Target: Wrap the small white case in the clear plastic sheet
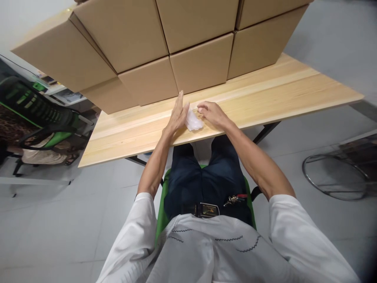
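Observation:
A small white packet (193,120), possibly thin plastic or folded tissue, lies on the wooden table (265,92) near its front edge. Along the packet's left side stands my left hand (177,114), its fingers stretched out towards the boxes and its side edge on the table. My right hand (214,113) is at the packet's upper right, fingers loosely bent and apart, with nothing visible in them. Whether its fingertips touch the packet is hard to tell.
Large cardboard boxes (203,61) are stacked along the table's back. To the left, a person's legs (44,153) show by a black and green chair (35,106). A round metal stool frame (332,177) stands on the right. Keys (234,199) hang at my waist.

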Available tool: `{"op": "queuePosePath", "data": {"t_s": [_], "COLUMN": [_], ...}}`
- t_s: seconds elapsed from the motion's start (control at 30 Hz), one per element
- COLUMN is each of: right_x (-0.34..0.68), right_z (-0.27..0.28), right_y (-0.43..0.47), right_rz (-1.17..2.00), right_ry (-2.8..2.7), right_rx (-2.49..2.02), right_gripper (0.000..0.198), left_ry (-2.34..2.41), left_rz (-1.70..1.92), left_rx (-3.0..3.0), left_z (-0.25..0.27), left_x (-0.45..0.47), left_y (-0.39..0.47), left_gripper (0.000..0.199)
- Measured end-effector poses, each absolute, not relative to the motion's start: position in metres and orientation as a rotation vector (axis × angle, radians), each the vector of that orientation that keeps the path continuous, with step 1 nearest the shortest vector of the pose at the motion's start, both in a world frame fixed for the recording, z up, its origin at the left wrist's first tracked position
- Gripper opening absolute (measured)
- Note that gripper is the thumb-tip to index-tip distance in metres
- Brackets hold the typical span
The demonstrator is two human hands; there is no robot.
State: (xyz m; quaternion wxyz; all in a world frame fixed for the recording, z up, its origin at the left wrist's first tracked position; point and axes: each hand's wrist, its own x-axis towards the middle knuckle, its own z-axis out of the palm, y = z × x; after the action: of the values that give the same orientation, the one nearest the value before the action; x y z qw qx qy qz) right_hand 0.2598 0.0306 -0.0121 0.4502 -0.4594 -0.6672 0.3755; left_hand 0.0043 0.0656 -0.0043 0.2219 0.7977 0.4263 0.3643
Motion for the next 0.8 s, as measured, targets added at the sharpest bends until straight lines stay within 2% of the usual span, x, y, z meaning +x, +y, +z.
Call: {"op": "queuePosePath", "data": {"t_s": [0.1,0.23,0.4,0.63,0.8], "right_x": [0.28,0.292,0.289,0.288,0.289], "right_z": [-0.02,-0.021,-0.012,-0.01,-0.013], "right_y": [0.023,0.008,-0.004,-0.006,-0.006], "right_rz": [0.916,0.838,0.781,0.754,0.685], "right_ry": [-1.634,-1.684,-1.689,-1.693,-1.765], "right_rx": [-1.175,-1.145,-1.17,-1.212,-1.228], "right_gripper": [0.037,0.035,0.028,0.026,0.032], "left_ry": [1.208,1.214,1.332,1.466,1.474], "left_rz": [1.018,1.028,0.747,0.646,0.624], "left_rx": [2.265,2.372,2.402,2.284,2.282], "left_z": [0.009,0.017,0.002,-0.014,-0.016], "left_x": [0.003,0.012,0.035,0.012,0.003], "left_y": [0.075,0.084,0.065,0.038,0.04], "left_gripper": [0.119,0.12,0.116,0.136,0.139]}}
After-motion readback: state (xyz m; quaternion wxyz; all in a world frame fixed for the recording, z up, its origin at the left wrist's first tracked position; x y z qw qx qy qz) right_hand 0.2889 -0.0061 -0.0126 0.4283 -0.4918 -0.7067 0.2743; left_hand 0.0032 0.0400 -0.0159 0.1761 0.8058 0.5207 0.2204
